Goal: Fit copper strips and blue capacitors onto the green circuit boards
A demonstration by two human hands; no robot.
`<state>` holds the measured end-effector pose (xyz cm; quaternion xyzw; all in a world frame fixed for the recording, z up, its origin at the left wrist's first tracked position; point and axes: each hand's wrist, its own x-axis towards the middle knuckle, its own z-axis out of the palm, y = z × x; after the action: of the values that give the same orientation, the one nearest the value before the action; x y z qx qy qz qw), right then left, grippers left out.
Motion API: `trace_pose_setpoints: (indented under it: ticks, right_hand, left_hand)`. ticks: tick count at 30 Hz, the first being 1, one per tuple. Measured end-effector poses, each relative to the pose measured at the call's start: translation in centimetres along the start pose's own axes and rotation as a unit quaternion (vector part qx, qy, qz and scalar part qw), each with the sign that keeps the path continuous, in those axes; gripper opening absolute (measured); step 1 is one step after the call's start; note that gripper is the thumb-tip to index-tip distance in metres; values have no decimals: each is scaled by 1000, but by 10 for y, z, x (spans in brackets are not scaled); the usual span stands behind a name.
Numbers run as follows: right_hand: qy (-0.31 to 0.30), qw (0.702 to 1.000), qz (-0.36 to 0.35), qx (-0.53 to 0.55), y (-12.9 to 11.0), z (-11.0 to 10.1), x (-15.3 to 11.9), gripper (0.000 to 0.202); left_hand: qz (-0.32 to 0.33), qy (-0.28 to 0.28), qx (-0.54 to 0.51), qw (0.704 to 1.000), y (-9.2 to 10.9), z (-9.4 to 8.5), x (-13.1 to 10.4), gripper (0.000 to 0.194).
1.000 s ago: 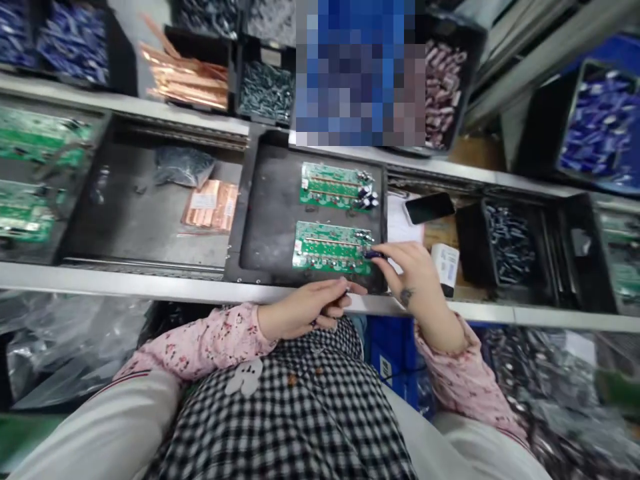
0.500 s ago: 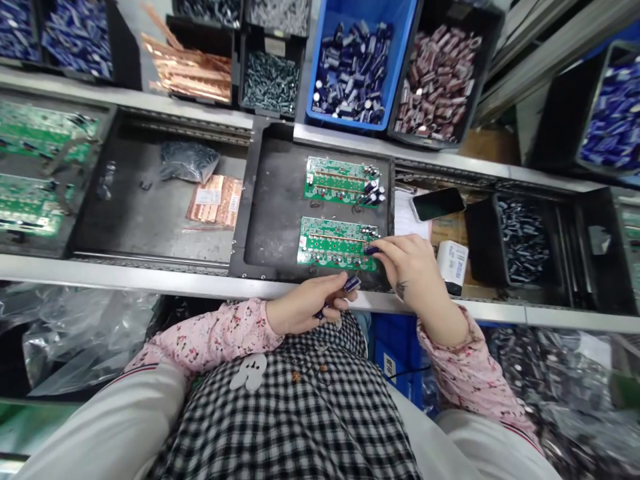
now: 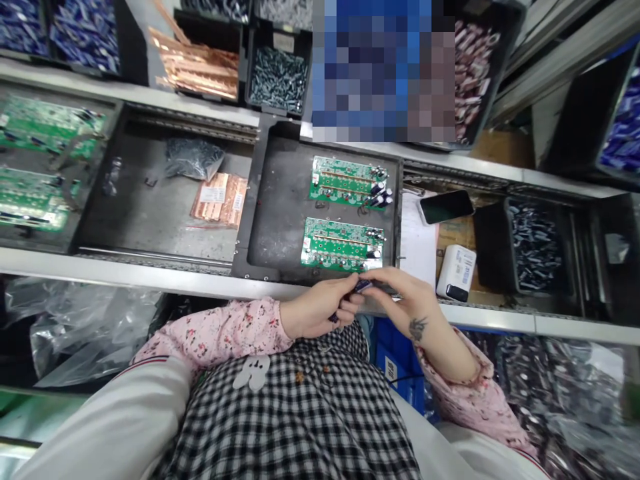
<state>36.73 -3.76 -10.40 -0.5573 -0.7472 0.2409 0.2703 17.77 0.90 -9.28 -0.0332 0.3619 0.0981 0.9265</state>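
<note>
Capacitor (image 3: pixel 365 285) sits pinched in the narrow grip of both the left hand (image 3: pixel 320 308) and the right hand (image 3: pixel 407 301), at five o'clock from the lower circuit board (image 3: pixel 343 248), with a phone (image 3: pixel 447 207) at their two o'clock.

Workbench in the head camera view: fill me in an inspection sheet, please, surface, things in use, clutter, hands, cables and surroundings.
Surface: dark tray, scuffed, between metal rails.
Things in use: far green board has several large dark cylinders at its right end; near green board has one.
Clutter: phone, white box and paper right of the tray; bag of dark parts left.
Hands: left hand holds a dark cylinder; right hand has fingertips at it, grip unclear.
Cables: thin dark cord below the bench.
Surroundings: parts bins behind, partly pixelated; plastic bags below.
</note>
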Motion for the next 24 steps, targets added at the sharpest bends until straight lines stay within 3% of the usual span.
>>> trace_pose_setpoints:
  ticks: [5,7,9,13,16,19,24]
  right_hand:
    - [133,986,96,-12,23,8,-5,19]
    - [141,983,113,-27,28,12,-5,18]
    - [137,983,109,-46,29,16,-4,13]
    - [124,985,95,-73,25,16,-3,10]
    - [108,987,88,-82,24,13,-4,8]
    - [92,991,48,-85,23,10,-5,8]
    - [78,986,-21,-147,19,7,-7,12]
  left_hand:
    - [-1,44,-19,999,6,0,-28,33]
    - [6,37,22,999,19,-1,-41,30]
    - [54,37,92,994,40,3,-46,28]
    - [216,38,250,943,91,24,-29,32]
    - [264,53,331,904,118,38,-4,23]
    - [287,42,397,871,125,44,15,16]
    - [306,4,455,836,112,47,22,11]
